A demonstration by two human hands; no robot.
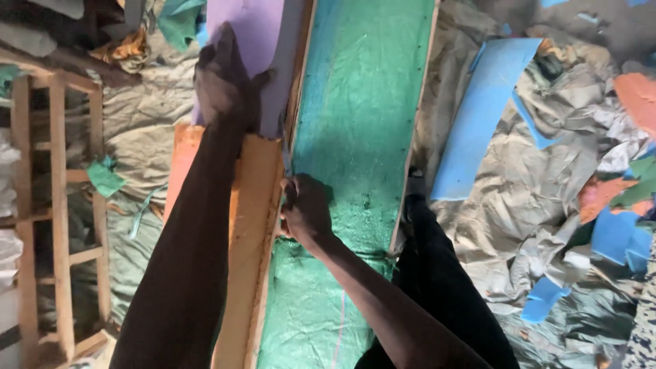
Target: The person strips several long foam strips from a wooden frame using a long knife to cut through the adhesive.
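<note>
1. The fingers of the left hand (222, 82) lie flat and close together, the thumb splayed off to the side, pressing down on a purple foam sheet (254, 48).
2. The right hand (305, 208) is curled into a fist, its fingers wrapped around a thin blade (286, 158) whose tip points up along the edge of the foam; the handle is hidden inside the grip.
3. The purple foam sheet sits at the top, with an orange foam sheet (251, 205) below it, running down under the left forearm.
4. Both foam pieces lie along the left side of a long wooden frame covered in green woven fabric (355, 116).
5. A blue foam strip (482, 116) lies well apart to the right on crumpled grey sheeting (540, 191).
6. A wooden rack (58, 225) stands at the far left.
</note>
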